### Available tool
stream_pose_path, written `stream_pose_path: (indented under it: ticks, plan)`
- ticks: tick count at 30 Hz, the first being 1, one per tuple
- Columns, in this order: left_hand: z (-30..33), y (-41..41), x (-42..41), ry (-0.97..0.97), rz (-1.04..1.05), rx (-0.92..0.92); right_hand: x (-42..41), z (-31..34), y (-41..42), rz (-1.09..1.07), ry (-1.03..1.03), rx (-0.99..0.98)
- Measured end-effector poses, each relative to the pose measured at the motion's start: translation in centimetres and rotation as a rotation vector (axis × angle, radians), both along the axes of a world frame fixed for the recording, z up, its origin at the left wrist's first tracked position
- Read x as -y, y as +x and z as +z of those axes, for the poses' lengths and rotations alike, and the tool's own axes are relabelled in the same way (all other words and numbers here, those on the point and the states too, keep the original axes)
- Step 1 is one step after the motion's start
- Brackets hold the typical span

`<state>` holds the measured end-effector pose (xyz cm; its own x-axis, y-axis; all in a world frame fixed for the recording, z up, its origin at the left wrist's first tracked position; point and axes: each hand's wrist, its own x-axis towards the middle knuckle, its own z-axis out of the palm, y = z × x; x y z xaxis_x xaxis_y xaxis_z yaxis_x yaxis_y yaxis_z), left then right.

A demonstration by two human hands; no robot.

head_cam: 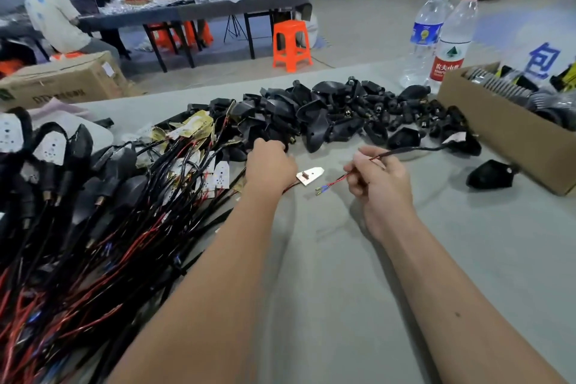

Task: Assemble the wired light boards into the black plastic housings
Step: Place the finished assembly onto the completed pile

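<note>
**Bench stock: housings, light boards, leads**

- Bench (343, 259): grey cover; both forearms are extended over it.
- Left hand (269, 165): reached to the near edge of the housing pile; fingers are curled down at a housing, the fingertips being hidden, so the grip cannot be told for certain.
- Right hand (378, 179): grip is pinched on a red-and-black lead (335, 181), whose blue-tipped ends hang just above the bench.
- Light board (310, 175): one white board, lying flat between the hands.
- Housings (327, 115): black, heaped at the far centre; one single housing (491, 174) is laid apart at the right, beside the box.
- Wired boards (193, 146): a tangled heap at the left, with assembled units (46, 146) at the far left.
- Box (511, 131): cardboard, at the far right.
- Two bottles (448, 40): stood beyond the pile.
</note>
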<state>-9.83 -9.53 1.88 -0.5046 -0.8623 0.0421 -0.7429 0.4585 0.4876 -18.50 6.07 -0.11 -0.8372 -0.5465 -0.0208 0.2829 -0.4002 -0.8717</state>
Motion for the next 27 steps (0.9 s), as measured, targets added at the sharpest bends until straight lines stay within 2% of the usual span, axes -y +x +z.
stream_pose_path:
  ticks: [2, 7, 10, 12, 14, 18, 22, 24, 27]
  plan:
    - [-0.8, 0.3, 0.1, -0.096, 0.052, -0.094, 0.1, 0.0, 0.1, 0.006, -0.006, -0.005]
    - [-0.8, 3.0, -1.3, -0.134, 0.237, -0.239, 0.2, 0.0, 0.4, 0.064, -0.021, -0.021]
    - [-0.1, 5.0, -3.3, -0.180, 0.206, -0.402, 0.1, -0.1, 0.5, 0.094, -0.016, -0.036]
    - [0.3, 6.2, -4.8, -0.197, 0.107, -0.481, 0.3, 0.1, 0.8, 0.120, -0.024, -0.035]
    - [0.5, 7.1, -6.1, -0.158, -0.004, -0.457, 0.6, 0.1, 1.4, 0.161, -0.021, -0.039]
    - [0.0, 8.4, -8.0, 0.007, -0.185, -0.265, 0.7, 0.2, 2.4, 0.259, 0.008, -0.059]
    - [-0.5, 8.5, -9.5, 0.041, -0.319, -0.162, 0.5, 0.4, 2.7, 0.219, -0.024, -0.049]
    - [-1.1, 8.5, -9.9, -0.042, -0.283, -0.201, 0.5, 0.5, 2.9, 0.204, -0.052, -0.030]
    - [-1.7, 8.4, -9.5, -0.073, -0.082, -0.447, 0.6, 0.7, 2.9, 0.195, -0.109, 0.040]
